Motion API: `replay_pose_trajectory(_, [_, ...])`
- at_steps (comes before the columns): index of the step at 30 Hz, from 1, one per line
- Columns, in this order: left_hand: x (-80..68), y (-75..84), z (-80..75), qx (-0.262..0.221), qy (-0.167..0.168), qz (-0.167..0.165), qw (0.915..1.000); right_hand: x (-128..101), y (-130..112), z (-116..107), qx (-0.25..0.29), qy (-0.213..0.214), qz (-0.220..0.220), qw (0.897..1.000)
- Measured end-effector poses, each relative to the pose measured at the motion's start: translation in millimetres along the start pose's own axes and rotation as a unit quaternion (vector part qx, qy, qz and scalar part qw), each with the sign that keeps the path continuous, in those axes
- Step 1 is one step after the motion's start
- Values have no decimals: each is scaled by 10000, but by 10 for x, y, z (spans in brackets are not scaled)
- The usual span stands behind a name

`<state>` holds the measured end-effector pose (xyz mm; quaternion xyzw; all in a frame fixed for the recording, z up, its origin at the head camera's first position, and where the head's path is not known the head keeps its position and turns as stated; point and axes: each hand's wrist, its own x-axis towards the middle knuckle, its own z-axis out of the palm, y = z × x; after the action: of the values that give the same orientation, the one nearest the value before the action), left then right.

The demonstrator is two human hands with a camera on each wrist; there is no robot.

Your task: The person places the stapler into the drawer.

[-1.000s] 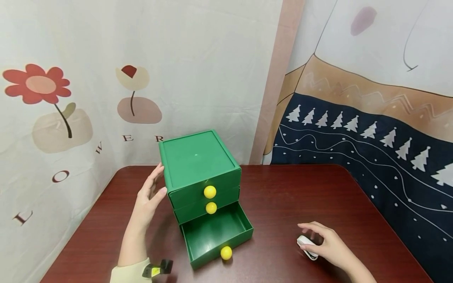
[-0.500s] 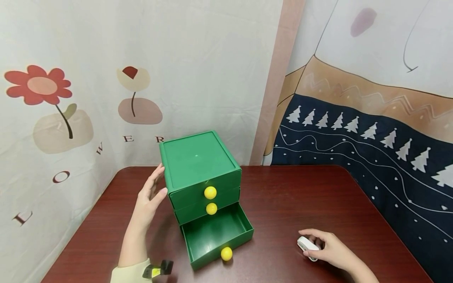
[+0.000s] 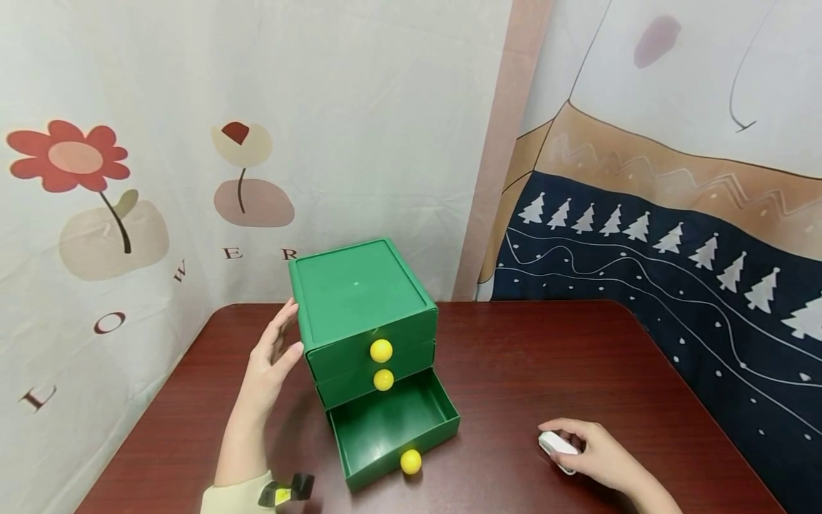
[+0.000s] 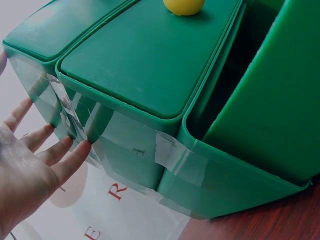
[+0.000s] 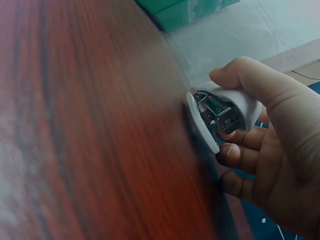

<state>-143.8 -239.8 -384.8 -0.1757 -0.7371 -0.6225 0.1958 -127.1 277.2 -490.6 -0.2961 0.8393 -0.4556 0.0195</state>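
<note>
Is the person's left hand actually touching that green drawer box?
Touching. In the left wrist view the fingertips of the left hand press flat against the side of the green drawer box.

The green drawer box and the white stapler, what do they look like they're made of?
Green drawer box: likely moulded plastic, smooth with a slight sheen and rounded rims. White stapler: glossy white shell, probably plastic, with grey metal parts visible inside its open end.

The drawer unit [image 3: 362, 314] looks like smooth green plastic with a soft sheen, its 3 yellow knobs [image 3: 382, 350] glossy. Clear shiny tape [image 4: 172, 156] crosses its side. The table [image 3: 546, 371] shows polished reddish wood grain. The small stapler [image 5: 225, 112] has a smooth white plastic shell with metal inside. The backdrop [image 3: 160, 143] is matt printed cloth.
</note>
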Motion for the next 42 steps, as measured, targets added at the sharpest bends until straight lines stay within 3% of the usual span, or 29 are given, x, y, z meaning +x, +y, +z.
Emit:
replay_pose_trajectory(13, [-7, -3, 3, 81, 49, -95, 9999, 176, -142, 59, -163, 171, 131, 9996])
replay_pose_trajectory(21, [-8, -23, -5, 69, -24, -18, 10000, 368, -621, 91, -373, 527, -556, 9964])
replay_pose_trajectory(28, [-9, -16, 2, 15, 6, -5, 10000, 503, -849, 107, -355, 354, -377, 9980])
replay_pose_trajectory(32, [-8, -9, 2, 27, 7, 13, 10000, 592, -874, 148, -321, 272, -418, 9982])
replay_pose_trajectory(42, [-18, 0, 3, 6, -44, 72, 10000, 837, -712, 344, -284, 250, -1009, 9942])
